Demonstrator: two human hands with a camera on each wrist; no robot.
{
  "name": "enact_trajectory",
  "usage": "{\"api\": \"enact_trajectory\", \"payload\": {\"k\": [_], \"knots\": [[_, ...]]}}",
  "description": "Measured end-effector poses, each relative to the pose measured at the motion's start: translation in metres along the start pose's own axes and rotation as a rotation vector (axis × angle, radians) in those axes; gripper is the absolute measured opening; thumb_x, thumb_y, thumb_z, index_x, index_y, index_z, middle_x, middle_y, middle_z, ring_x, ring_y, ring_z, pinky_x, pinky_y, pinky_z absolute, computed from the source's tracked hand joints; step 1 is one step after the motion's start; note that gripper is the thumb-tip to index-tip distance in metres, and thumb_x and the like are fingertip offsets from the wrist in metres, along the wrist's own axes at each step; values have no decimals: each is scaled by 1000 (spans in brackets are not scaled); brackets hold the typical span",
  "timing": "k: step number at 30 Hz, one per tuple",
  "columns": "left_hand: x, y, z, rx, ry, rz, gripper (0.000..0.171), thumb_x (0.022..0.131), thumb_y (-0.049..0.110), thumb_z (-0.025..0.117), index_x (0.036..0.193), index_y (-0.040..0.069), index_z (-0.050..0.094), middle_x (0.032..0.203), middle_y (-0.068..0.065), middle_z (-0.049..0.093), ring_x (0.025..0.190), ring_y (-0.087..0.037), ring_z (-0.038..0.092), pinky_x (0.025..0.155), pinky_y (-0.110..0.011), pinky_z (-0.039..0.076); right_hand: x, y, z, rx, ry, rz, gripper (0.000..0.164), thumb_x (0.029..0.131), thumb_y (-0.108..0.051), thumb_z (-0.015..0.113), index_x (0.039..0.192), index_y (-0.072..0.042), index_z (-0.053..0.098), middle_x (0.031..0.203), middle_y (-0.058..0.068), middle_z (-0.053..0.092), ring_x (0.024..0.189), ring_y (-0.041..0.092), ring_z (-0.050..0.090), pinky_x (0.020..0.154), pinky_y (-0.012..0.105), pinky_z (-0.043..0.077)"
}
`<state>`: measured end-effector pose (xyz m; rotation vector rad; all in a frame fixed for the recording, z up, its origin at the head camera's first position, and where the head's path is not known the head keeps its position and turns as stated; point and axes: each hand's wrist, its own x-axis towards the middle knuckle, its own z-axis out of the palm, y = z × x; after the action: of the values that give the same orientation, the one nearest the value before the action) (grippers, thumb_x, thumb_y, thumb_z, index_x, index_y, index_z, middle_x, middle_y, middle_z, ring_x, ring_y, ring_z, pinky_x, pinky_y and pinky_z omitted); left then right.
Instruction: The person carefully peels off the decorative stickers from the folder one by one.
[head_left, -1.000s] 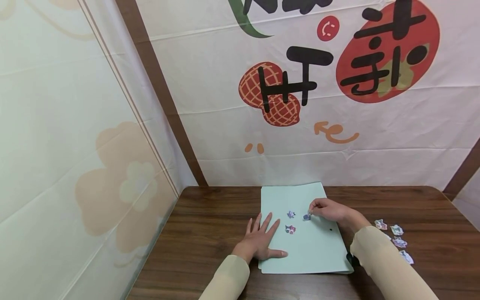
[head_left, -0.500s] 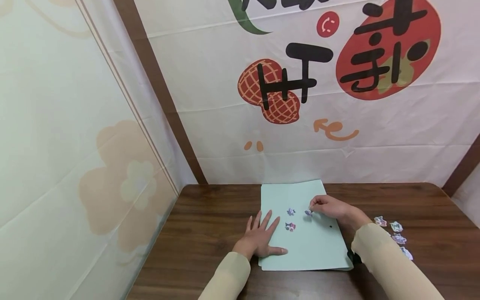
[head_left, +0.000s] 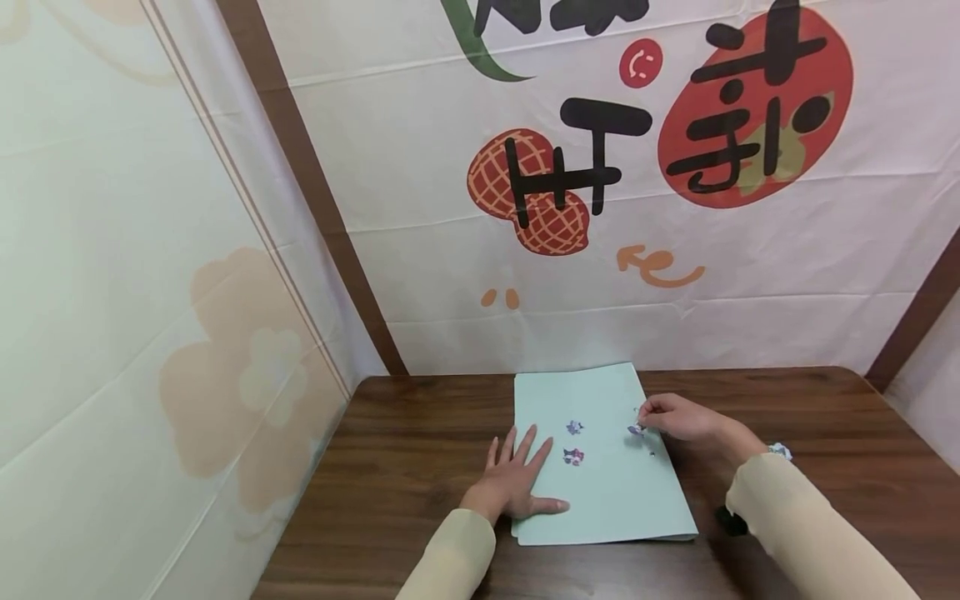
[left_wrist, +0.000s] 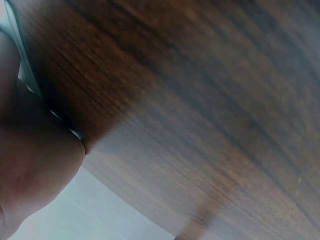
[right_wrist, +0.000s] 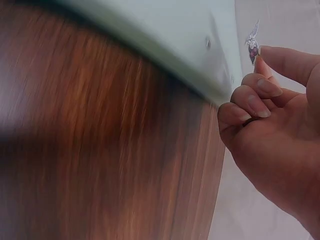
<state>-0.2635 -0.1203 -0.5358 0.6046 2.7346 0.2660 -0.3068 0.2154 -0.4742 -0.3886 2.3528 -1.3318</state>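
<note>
My right hand (head_left: 678, 418) pinches a small purple-and-white cartoon sticker (head_left: 635, 430) between thumb and forefinger, close over the right part of a pale mint folder (head_left: 600, 508). In the right wrist view, the thumb and forefinger hold the sticker (right_wrist: 252, 46) by its end, while the other fingers curl toward the palm. My left hand (head_left: 512, 487) lies flat with spread fingers across the folder's left edge. Two stickers lie on the folder: a purple one (head_left: 574, 427) and, just below it, a pink-and-dark one (head_left: 573, 457).
The folder lies on a dark wood table (head_left: 405, 475) that meets a printed cloth wall (head_left: 435, 342) at the back. To the right, a loose sticker (head_left: 780, 451) peeks out beside my right sleeve (head_left: 802, 517). A black object (head_left: 731, 522) shows under that forearm.
My right hand has moved to the right over the folder with the pinched sticker. Its sleeve now hides most of the loose stickers on the table. The left hand stays in place.
</note>
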Motion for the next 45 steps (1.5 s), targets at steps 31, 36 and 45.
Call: {"api": "enact_trajectory", "payload": {"k": [31,36,45], "knots": [[-22,10,-22,21,-15,-13,102,86,81,54,166,29,16,173,-4,1,158,-37,-3,123,-60,1,-66,53,-53,-50,206,104,23,107,-6,44,111,13,55,91,10,56,72,18,50,62,32,46],[-25,13,-23,29,-13,-9,102,87,81,54,166,28,16,173,-5,2,158,-37,-2,123,-61,2,-73,57,-55,-94,229,109,24,107,-6,43,113,14,55,93,14,57,75,24,52,63,36,47],[-18,9,-14,-5,-29,12,103,87,82,52,166,31,11,173,-3,-5,158,-36,-8,123,-60,-3,-78,62,-56,-92,257,130,20,106,-6,46,111,12,54,90,13,56,77,23,53,64,35,47]]}}
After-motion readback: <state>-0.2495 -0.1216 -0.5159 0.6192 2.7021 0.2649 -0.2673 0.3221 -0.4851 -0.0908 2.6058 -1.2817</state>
